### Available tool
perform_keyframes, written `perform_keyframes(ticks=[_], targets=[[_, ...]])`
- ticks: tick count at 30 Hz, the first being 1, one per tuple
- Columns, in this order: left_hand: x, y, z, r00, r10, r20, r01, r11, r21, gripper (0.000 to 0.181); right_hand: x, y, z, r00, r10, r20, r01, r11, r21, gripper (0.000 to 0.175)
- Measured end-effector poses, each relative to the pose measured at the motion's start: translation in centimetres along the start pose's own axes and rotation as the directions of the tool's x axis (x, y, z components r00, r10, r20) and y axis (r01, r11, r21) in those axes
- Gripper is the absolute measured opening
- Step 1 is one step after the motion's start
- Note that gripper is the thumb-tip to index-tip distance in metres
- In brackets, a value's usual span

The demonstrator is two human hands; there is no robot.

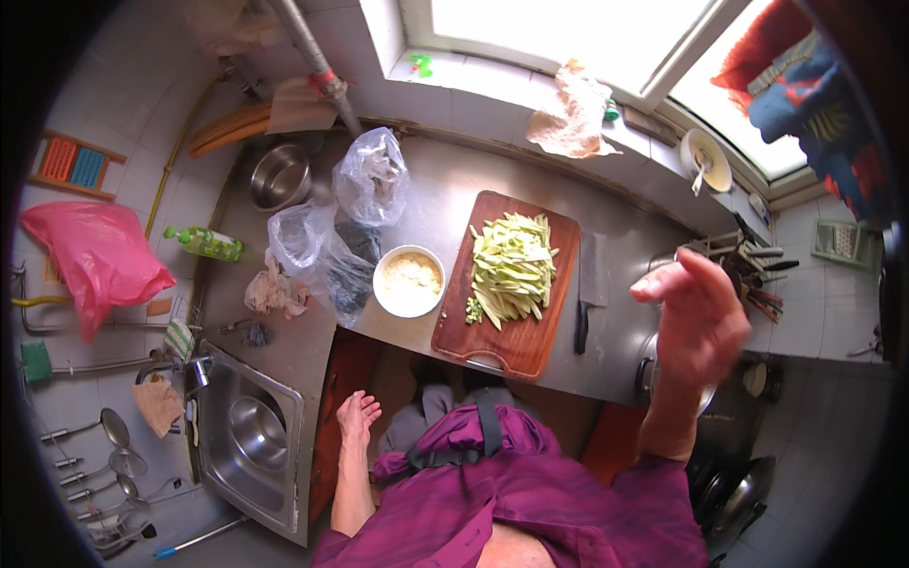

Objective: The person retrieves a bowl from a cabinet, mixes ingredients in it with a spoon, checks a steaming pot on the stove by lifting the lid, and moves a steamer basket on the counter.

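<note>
My right hand (699, 316) is raised over the right end of the steel counter, slightly blurred, nothing visible in it. Just left of it lies a cleaver (591, 280) with a black handle. Beside the cleaver is a wooden cutting board (465, 284), which bears a heap of pale green vegetable strips (513, 263) and a few small chopped green bits (474, 309) at the heap's lower left corner. A white bowl (380, 298) of pale, crumbly food (410, 275) stands left of the board. My left hand (358, 413) hangs empty in front of the counter, fingers slightly apart.
Plastic bags (371, 177) and a steel pot (280, 177) crowd the counter's left back. A sink (295, 426) holding a steel basin (258, 432) is at the left. A knife rack (746, 248) stands behind my right hand. A green bottle (206, 243) lies toward the left wall.
</note>
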State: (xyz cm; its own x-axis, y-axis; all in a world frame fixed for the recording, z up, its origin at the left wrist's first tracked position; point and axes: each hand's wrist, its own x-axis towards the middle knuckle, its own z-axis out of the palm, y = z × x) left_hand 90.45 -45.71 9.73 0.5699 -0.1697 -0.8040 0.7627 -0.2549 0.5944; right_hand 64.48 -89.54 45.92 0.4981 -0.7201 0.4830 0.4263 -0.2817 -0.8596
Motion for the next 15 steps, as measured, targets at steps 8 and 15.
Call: perform_keyframes(ticks=[8, 15], targets=[[2.1, -0.6, 0.6, 0.997, -0.011, 0.082, 0.01, 1.0, 0.01, 0.035, 0.3, -9.1, 8.5, 0.798, -0.459, 0.389, 0.282, 0.856, 0.432, 0.079], [2.4, -1.2, -1.4, 0.995, -0.056, 0.081, 0.053, 0.998, 0.037, 0.035, -1.5, -10.4, 10.1, 0.808, -0.5, 0.312, 0.311, 0.812, 0.495, 0.074]])
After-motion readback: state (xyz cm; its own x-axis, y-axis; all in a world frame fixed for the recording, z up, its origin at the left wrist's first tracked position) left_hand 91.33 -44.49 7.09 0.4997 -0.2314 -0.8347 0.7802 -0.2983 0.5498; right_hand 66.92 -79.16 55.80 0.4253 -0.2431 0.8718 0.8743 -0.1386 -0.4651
